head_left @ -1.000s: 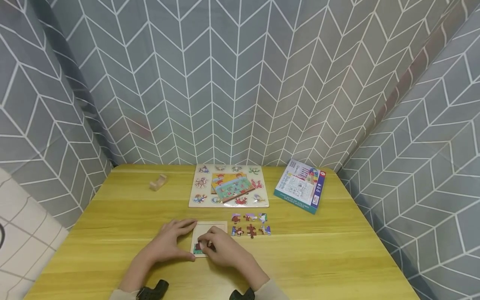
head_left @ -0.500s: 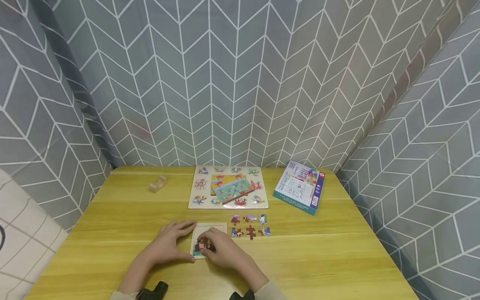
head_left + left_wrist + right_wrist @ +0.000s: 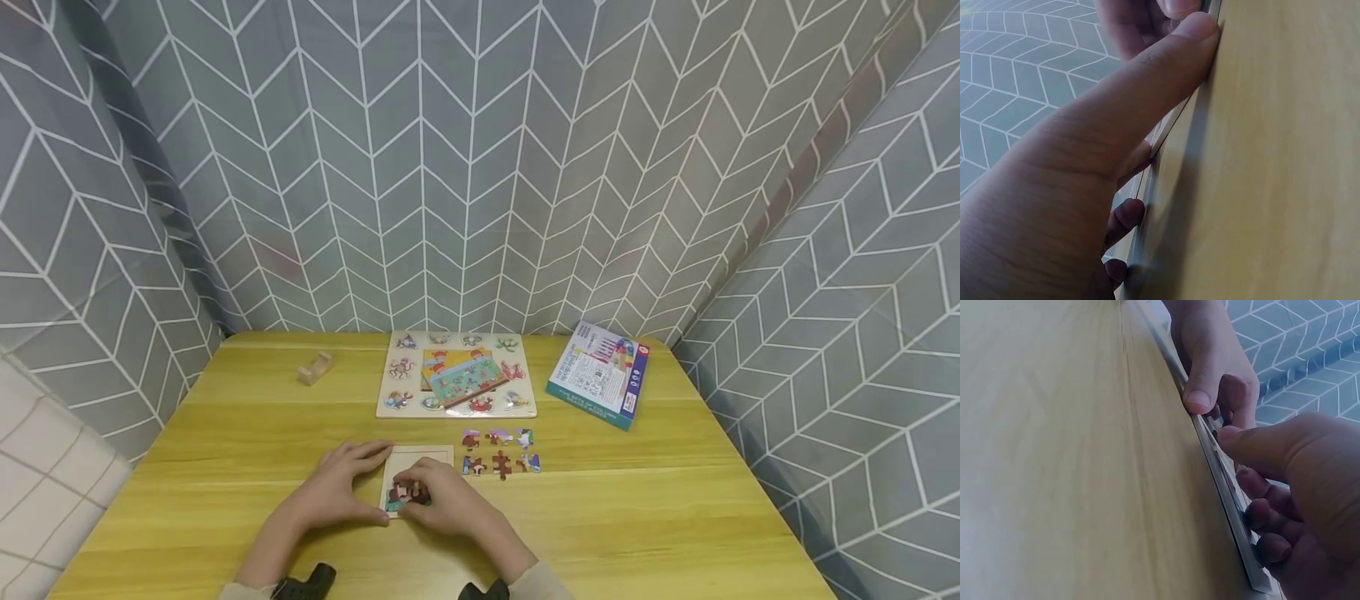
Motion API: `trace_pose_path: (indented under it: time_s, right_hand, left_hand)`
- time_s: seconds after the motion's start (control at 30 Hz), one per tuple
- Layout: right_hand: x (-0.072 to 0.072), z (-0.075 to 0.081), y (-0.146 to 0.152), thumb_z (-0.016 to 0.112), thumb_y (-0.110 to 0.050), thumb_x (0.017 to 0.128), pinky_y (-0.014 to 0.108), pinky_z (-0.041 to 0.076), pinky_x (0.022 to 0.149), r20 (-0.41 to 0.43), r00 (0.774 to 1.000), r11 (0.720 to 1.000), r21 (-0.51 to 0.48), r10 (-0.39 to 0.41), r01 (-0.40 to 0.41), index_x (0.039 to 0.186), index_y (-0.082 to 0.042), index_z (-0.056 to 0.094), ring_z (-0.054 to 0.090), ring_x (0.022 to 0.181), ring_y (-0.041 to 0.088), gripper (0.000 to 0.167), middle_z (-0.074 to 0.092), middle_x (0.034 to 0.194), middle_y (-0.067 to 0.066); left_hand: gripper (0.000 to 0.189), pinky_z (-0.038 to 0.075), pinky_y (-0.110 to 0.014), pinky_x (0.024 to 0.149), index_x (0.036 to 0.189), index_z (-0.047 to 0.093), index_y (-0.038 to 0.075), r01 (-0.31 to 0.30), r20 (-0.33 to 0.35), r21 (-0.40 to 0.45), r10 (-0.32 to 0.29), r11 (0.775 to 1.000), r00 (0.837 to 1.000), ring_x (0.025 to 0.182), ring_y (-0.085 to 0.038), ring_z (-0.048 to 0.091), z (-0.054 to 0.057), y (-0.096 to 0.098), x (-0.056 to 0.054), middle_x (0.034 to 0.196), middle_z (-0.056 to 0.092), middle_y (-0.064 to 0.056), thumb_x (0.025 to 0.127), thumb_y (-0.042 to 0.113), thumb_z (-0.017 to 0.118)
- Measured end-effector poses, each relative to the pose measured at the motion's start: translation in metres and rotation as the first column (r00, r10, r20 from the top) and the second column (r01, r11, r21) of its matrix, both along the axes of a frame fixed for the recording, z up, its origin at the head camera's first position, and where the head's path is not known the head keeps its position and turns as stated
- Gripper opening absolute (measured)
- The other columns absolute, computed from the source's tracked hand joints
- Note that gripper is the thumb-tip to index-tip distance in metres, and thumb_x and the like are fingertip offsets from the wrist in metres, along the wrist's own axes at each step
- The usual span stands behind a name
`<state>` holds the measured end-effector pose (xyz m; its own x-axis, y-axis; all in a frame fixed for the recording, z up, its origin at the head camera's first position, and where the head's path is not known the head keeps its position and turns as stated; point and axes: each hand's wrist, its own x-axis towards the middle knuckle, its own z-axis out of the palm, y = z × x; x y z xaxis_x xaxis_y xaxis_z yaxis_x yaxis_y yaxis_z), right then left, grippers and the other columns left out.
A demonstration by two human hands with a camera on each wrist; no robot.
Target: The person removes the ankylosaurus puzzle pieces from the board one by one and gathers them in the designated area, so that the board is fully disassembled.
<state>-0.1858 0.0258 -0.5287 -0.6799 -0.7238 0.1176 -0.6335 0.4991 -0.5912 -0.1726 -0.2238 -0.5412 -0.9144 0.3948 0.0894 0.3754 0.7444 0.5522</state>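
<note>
A shallow square wooden puzzle tray [image 3: 432,449] lies before me, with joined brown, pink and green jigsaw pieces [image 3: 395,502] in its lower left part. My left hand [image 3: 337,490] holds the tray's left side, thumb at the lower corner and index finger at the upper one. In the right wrist view that thumb [image 3: 1199,402] presses on the tray's edge [image 3: 1225,494]. Over the pieces, my right hand [image 3: 444,497] pinches a brown jigsaw piece [image 3: 420,493], mostly covered by the fingers. The left wrist view shows the left hand [image 3: 1094,144] low along the tray.
Two rows of loose jigsaw pieces [image 3: 502,464] lie right of the tray. Behind them is a white animal peg board [image 3: 457,409] with two picture puzzles [image 3: 471,379] on it. A boxed set [image 3: 600,375] stands back right, a small wooden block [image 3: 314,368] back left.
The right fingers have shifted slightly and lowered over the tray, and more of the brown and pink picture shows under them. The left hand keeps its place.
</note>
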Motion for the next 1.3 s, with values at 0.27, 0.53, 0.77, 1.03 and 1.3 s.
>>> trace_pose_path:
  time_s: [0.27,0.53,0.77,1.03,1.3]
  right_hand:
    - [0.007,0.004,0.006,0.076,-0.022,0.1,0.015,0.048,0.074,0.041,0.998,0.997,-0.06,-0.039,0.041,0.135,-0.013,0.071,0.053,0.085,-0.003,0.036,0.065,0.111,-0.009]
    - [0.002,0.012,0.057,0.079,-0.021,0.098,0.026,0.054,0.083,0.078,0.972,0.954,-0.191,-0.22,0.231,0.132,-0.01,0.074,0.061,0.096,0.01,0.036,0.073,0.121,0.001]
    - [0.002,-0.002,0.098,0.083,-0.017,0.093,0.025,0.054,0.08,0.056,0.949,0.932,-0.175,-0.311,0.316,0.127,-0.007,0.076,0.06,0.091,0.009,0.036,0.074,0.115,0.001]
    - [0.003,-0.009,0.097,0.082,-0.02,0.094,0.025,0.052,0.082,0.021,0.964,0.954,-0.142,-0.263,0.264,0.122,-0.012,0.078,0.056,0.092,0.007,0.029,0.071,0.115,-0.003]
    - [0.014,-0.014,0.096,0.082,-0.016,0.094,0.026,0.053,0.081,0.016,0.961,0.951,-0.142,-0.274,0.274,0.121,-0.012,0.077,0.056,0.091,0.007,0.027,0.071,0.116,-0.003]
  left_hand:
    - [0.111,0.03,-0.073,0.112,0.154,0.057,0.01,0.006,0.011,0.008,-0.006,1.0,1.0,0.139,-0.043,0.047,-0.003,0.003,0.006,0.163,0.05,-0.006,0.067,0.072,0.089]
    - [0.112,0.029,-0.075,0.113,0.157,0.054,0.01,0.011,0.003,-0.004,-0.011,1.0,1.0,0.143,-0.051,0.042,-0.001,0.005,-0.001,0.164,0.048,-0.008,0.069,0.07,0.089]
    - [0.11,0.026,-0.075,0.115,0.156,0.053,0.008,0.006,-0.026,-0.014,-0.006,1.0,1.0,0.143,-0.053,0.04,0.008,0.001,-0.013,0.164,0.048,-0.011,0.069,0.062,0.093]
    - [0.111,0.023,-0.076,0.115,0.157,0.053,0.008,0.005,-0.004,-0.015,-0.005,1.0,1.0,0.144,-0.053,0.039,0.01,-0.001,-0.014,0.164,0.047,-0.012,0.07,0.064,0.093]
    - [0.112,0.021,-0.077,0.115,0.157,0.053,0.009,0.01,0.0,-0.022,-0.01,1.0,1.0,0.145,-0.057,0.036,0.002,-0.001,-0.006,0.164,0.047,-0.013,0.069,0.066,0.092]
